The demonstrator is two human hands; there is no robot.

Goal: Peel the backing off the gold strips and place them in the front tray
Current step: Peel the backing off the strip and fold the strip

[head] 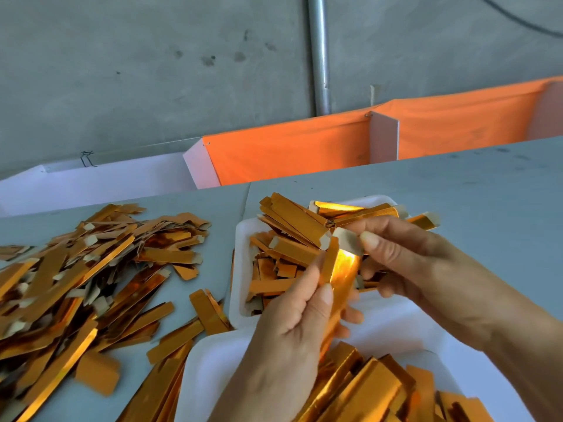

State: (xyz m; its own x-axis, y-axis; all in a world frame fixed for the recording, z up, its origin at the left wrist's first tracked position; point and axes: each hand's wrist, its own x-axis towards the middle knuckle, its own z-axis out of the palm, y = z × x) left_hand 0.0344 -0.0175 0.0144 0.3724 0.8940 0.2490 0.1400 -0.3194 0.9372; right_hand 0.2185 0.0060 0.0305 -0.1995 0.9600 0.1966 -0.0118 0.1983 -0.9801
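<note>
Over two trays (pixel 240 248), hands (pixel 292 327) pinch one strip (pixel 342 278).

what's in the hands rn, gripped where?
One gold strip. Left hand holds its lower length; right hand pinches the pale backing tab at its top end.

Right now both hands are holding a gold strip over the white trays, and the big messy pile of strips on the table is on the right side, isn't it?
Not quite. The head view shows the left hand and right hand holding the gold strip over the white trays, but the loose pile of strips lies on the left side of the table.
</note>
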